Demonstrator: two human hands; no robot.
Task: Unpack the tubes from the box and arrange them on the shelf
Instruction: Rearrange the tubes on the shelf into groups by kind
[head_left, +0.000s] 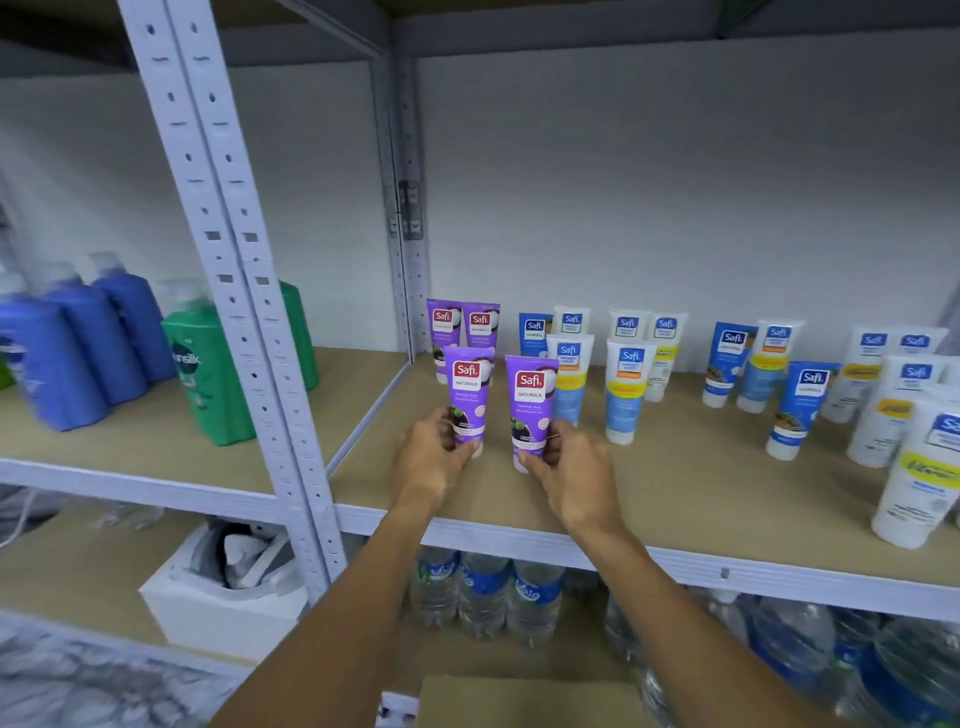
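Observation:
Two purple Safi tubes stand upright, cap down, on the tan shelf board (675, 483). My left hand (434, 457) grips the lower part of the left purple tube (469, 387). My right hand (571, 467) pinches the base of the right purple tube (531, 400). Two more purple tubes (462, 325) stand behind them by the back wall. The top of a brown cardboard box (524, 701) shows at the bottom edge between my forearms; its inside is hidden.
Several blue and white Safi tubes (628, 389) stand in rows to the right, the nearest white one (919, 478) at the front right. A grey shelf upright (244, 291) rises at left, with blue and green bottles (208, 364) beyond. Water bottles (488, 592) fill the lower shelf.

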